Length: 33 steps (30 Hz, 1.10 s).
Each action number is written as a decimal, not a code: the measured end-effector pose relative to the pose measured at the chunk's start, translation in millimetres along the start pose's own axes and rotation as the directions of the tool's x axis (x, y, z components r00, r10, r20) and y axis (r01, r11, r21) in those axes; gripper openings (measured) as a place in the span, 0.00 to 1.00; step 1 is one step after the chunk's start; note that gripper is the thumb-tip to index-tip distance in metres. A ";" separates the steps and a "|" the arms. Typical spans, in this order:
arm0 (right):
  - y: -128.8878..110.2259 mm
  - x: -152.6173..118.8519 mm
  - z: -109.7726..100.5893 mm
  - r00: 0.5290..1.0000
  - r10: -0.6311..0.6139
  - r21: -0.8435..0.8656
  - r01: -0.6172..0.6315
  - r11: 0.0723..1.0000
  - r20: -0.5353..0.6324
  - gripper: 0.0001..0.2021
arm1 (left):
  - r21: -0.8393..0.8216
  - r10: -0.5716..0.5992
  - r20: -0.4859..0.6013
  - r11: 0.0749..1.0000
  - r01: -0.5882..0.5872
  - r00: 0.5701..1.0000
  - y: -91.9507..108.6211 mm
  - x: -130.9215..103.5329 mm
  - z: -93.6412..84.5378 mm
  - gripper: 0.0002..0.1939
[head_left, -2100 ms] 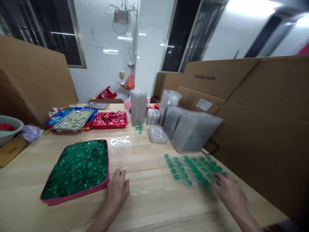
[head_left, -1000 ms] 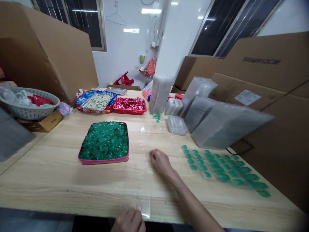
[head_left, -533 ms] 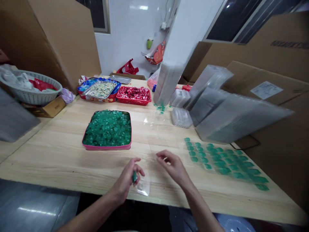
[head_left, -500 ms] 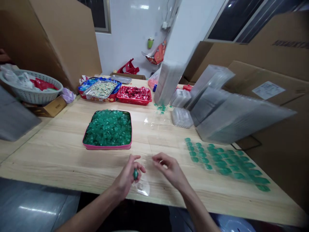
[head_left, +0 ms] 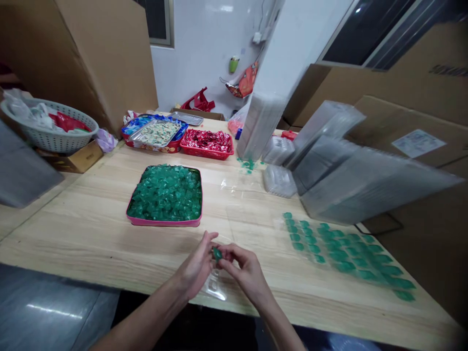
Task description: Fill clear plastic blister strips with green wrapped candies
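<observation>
Pinching a green piece [head_left: 217, 253], the right hand [head_left: 244, 268] meets the left hand [head_left: 196, 268], whose grip is unclear, above the table [head_left: 98, 226].

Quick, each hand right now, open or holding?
Left hand: partly open; grip on the green piece unclear.
Right hand: closed, pinching the green piece.

- The small piece [head_left: 217, 254] at my fingers [head_left: 234, 250]: dark green.
- The heap [head_left: 166, 192] before me: glossy green, in a pink-sided tray [head_left: 166, 224].
- The rows [head_left: 338, 255] on my right: green.
- My table [head_left: 87, 234]: pale wood, streaky grain.
- The far tray [head_left: 208, 153]: red, its wrappers [head_left: 206, 140] red flecked white.
</observation>
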State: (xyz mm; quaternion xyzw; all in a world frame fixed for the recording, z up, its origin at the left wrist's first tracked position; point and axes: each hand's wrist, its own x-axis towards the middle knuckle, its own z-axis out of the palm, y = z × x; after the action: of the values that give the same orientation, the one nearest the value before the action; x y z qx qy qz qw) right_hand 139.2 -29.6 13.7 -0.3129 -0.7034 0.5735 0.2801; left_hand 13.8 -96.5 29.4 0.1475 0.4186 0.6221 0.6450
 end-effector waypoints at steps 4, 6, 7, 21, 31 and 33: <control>7.0 -2.1 -1.1 0.983 0.184 0.284 -0.181 0.942 0.016 0.10 | 0.321 0.192 -0.023 0.931 -0.175 0.981 -6.0 -1.0 -8.7 0.15; 10.3 -3.4 0.8 0.977 0.212 0.361 -0.210 0.909 0.033 0.11 | 0.383 0.228 -0.037 0.903 -0.197 0.973 -8.0 -0.1 -11.2 0.11; 11.7 -3.8 2.1 0.975 0.219 0.393 -0.218 0.893 0.043 0.11 | 0.383 0.234 -0.058 0.903 -0.195 0.970 -8.5 0.6 -11.9 0.10; 5.8 -6.3 8.3 0.978 0.196 0.523 -0.205 0.828 0.072 0.09 | 0.274 0.212 -0.167 0.948 -0.161 0.963 -5.6 -1.6 -9.6 0.08; 14.1 -7.4 6.4 0.973 0.218 0.490 -0.225 0.842 0.072 0.09 | 0.392 0.280 -0.100 0.893 -0.220 0.955 -9.5 -1.3 -20.5 0.03; 13.0 -8.6 6.7 0.965 0.249 0.511 -0.256 0.821 0.082 0.09 | 0.346 0.244 -0.087 0.916 -0.201 0.966 -8.5 -2.3 -20.8 0.04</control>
State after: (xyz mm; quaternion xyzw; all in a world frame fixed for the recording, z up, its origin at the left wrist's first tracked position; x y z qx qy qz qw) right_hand 141.3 -38.5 -0.7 -0.3130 -0.4774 0.7750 0.2712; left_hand 4.8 -107.1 11.6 0.2611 0.5394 0.6195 0.5071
